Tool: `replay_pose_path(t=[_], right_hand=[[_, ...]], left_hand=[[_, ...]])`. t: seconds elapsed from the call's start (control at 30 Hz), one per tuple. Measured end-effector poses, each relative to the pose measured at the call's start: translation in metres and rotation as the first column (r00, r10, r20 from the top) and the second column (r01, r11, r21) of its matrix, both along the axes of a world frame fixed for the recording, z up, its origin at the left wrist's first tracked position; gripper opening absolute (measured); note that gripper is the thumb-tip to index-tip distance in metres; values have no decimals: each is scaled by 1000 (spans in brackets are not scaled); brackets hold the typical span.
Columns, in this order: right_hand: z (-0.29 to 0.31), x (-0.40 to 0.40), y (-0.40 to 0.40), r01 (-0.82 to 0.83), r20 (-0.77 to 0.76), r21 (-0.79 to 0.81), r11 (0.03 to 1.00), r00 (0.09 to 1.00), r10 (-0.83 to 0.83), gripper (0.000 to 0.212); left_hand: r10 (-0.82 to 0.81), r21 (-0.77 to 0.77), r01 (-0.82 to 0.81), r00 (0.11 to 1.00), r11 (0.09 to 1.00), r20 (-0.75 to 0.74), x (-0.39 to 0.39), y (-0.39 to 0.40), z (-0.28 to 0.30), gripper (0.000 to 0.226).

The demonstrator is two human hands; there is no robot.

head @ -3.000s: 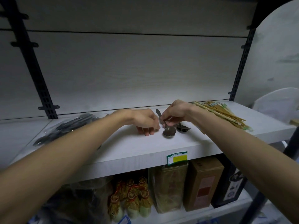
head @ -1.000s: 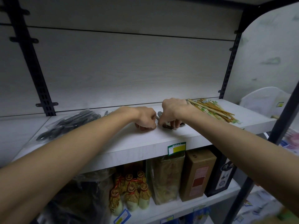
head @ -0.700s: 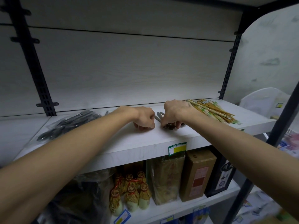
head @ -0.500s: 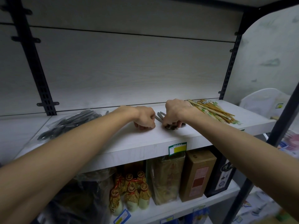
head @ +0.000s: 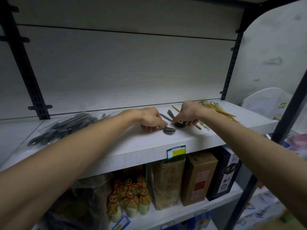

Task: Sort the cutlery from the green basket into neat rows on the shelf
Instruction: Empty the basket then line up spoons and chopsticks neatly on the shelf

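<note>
Two small piles of metal spoons lie side by side on the white shelf (head: 116, 147), bowls toward me. My left hand (head: 149, 119) is curled beside the left spoon pile (head: 169, 130) and pinches it at the neck. The right spoon pile (head: 179, 125) lies under my right hand (head: 188, 112), whose curled fingers pinch its handles (head: 170, 113). The green basket is not in view.
A clear plastic bag of dark cutlery (head: 63, 127) lies on the shelf's left part. A heap of wooden chopsticks (head: 217, 110) lies right of my right hand, one loose chopstick (head: 197, 127) nearer the edge. Boxes (head: 197, 178) and small bottles (head: 131, 203) stand on the lower shelf.
My hands have drawn slightly apart. The left spoon pile now shows in front of my left fingers, and the right hand has shifted right over the other pile.
</note>
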State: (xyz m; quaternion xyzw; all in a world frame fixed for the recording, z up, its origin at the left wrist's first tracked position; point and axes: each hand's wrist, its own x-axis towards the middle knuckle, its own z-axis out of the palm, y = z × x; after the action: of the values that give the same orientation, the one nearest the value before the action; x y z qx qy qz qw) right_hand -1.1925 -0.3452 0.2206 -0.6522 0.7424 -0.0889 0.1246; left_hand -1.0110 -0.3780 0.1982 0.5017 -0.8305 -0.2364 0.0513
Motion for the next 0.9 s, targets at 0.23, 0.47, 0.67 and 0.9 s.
replay_pose_path(t=[0.23, 0.47, 0.67, 0.9], right_hand=[[-3, -4, 2, -44, -55, -9, 999, 998, 44, 38], [-7, -4, -1, -74, -115, -37, 997, 991, 69, 36], [-4, -5, 2, -83, -74, 10, 997, 994, 83, 30], [10, -6, 8, -70, -19, 166, 984, 997, 74, 30]], left_hand=[[12, 35, -14, 998, 999, 55, -12, -5, -1, 48], [4, 46, -7, 998, 999, 55, -14, -5, 0, 34], [-8, 50, 6, 999, 999, 42, -16, -5, -1, 31], [-38, 86, 32, 997, 996, 69, -17, 2, 3, 34]])
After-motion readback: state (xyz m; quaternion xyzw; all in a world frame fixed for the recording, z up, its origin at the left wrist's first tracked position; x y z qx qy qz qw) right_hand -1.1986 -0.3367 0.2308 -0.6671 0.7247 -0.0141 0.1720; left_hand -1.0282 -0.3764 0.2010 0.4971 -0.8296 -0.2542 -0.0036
